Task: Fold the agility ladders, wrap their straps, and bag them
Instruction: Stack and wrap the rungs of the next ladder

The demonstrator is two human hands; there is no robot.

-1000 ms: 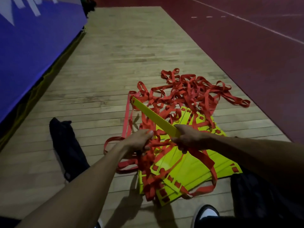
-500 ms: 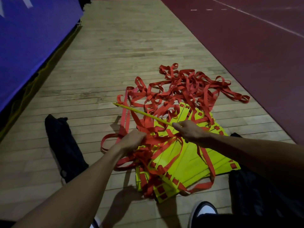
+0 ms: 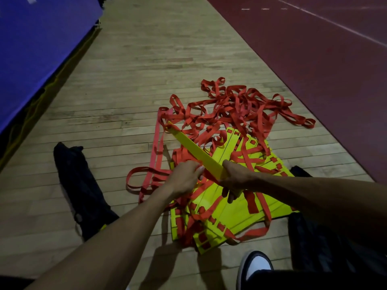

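Observation:
A heap of yellow ladder rungs (image 3: 234,212) lies on the wooden floor, laced with tangled red straps (image 3: 236,105) that spread up and to the right. My right hand (image 3: 235,177) grips the near end of one yellow rung (image 3: 196,152), which slants up to the left above the heap. My left hand (image 3: 185,177) is beside it, fingers curled on a red strap just left of the rung. A dark bag (image 3: 77,185) lies flat on the floor to the left.
A blue padded wall (image 3: 37,49) runs along the left. Dark red court flooring (image 3: 324,59) borders the wood on the right. A second dark bag (image 3: 314,233) lies at right, partly under my arm. My white-toed shoe (image 3: 256,265) sits just below the heap.
The held rung was edge-on half a second ago and has turned so its flat face shows again. Both hands stay together at its near end.

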